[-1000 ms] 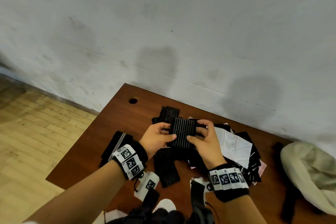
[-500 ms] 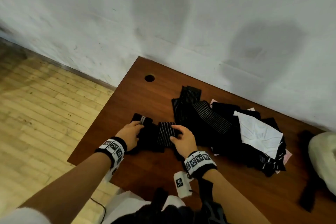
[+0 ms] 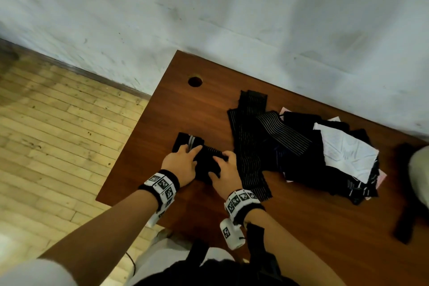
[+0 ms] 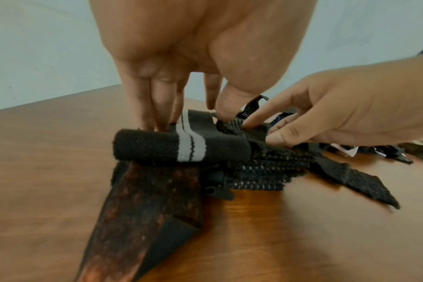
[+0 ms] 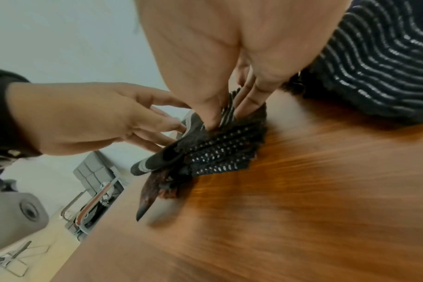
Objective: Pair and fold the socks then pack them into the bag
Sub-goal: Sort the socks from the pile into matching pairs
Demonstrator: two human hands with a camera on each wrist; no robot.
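At the near edge of the brown worktop [image 3: 139, 181], both hands work on a small stack of folded socks. The left hand [image 3: 180, 165] sits at about nine o'clock of the stack, its fingers straight and pointing down, their tips pressing on a black sock with two white bands [image 4: 181, 147] that lies on top of the left part of the stack. The grip of this hand is spread, not curled round anything. The right hand [image 3: 226, 173] lies at about three o'clock of the stack; its fingers [image 4: 275, 137] are stretched out and press flat on the folded black sock with thin pale stripes [image 4: 261, 171], thumb apart from the rest, so this grip is spread too. The striped fold touches the banded sock and lies partly under it.

Just beyond the right hand, toward one o'clock, a loose pile of dark socks [image 3: 290, 146] spreads over the worktop, several with fine stripes, one long one reaching back toward the near edge. A white cloth or paper piece [image 3: 348, 148] lies on the pile. At the far right edge, at three o'clock, part of a pale bag [image 3: 420, 169] shows, well apart from the hands.

Farther off, at twelve o'clock, a round hole [image 3: 195, 81] is cut in the worktop near a grey-white wall [image 3: 209, 7]. Wooden floor [image 3: 58, 134] lies to the left.
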